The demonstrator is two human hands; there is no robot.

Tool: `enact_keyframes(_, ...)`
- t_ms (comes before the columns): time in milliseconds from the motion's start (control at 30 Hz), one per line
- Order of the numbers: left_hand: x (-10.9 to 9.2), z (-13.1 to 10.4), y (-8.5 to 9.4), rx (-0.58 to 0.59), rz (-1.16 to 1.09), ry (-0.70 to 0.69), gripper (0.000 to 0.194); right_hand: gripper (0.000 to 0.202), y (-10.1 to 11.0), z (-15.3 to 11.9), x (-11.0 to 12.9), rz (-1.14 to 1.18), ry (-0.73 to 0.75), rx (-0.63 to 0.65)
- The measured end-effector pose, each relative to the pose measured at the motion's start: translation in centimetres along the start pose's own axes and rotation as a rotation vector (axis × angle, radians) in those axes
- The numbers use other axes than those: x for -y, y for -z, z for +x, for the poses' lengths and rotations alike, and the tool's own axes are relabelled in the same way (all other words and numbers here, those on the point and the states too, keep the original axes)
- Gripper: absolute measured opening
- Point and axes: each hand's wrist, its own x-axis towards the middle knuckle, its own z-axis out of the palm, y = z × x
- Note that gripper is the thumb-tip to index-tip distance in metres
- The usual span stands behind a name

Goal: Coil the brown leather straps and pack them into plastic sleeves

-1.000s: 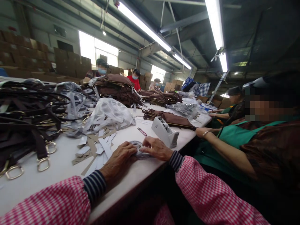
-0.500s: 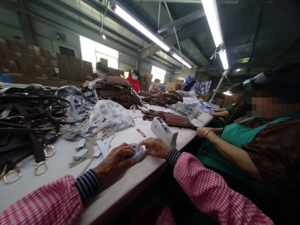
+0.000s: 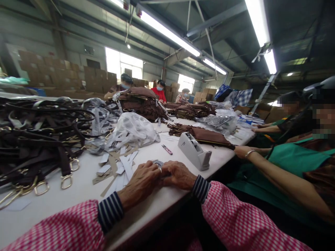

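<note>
Near the front edge of the white table (image 3: 167,205), my left hand (image 3: 141,182) and my right hand (image 3: 178,175) meet around a coil of thin grey cord or strip (image 3: 158,162). Only the coil's far rim shows between them; the rest is hidden under my fingers. Both hands are closed on it, one from each side, with the fingers curled and close together. Cut white and grey-brown strips (image 3: 127,167) lie just beyond my left hand. A pair of thread snips (image 3: 166,150) and a grey tape dispenser (image 3: 195,151) stand past my right hand.
Dark straps with gold buckles (image 3: 66,182) heap up on the left, beside a crumpled clear plastic bag (image 3: 133,130). Brown folded pieces (image 3: 206,135) lie beyond the dispenser. A co-worker in a green apron (image 3: 272,170) sits close on my right, holding a brown piece.
My hands have closed in around the coil and now cover most of it; my right fingers were more stretched before. The view has turned slightly left.
</note>
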Motion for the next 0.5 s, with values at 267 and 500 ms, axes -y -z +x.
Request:
enact_keyframes(267,-0.3,-0.5,-0.8,-0.044,0.052,-0.037,0.020,0.008,5.1,2.0,0.6,0.201,-0.040,0.289)
enact_keyframes(500,-0.1,-1.1,-3.1,-0.096,0.085,-0.078,0.047,0.025,2.7,10.8,6.6,-0.072,-0.070,0.132)
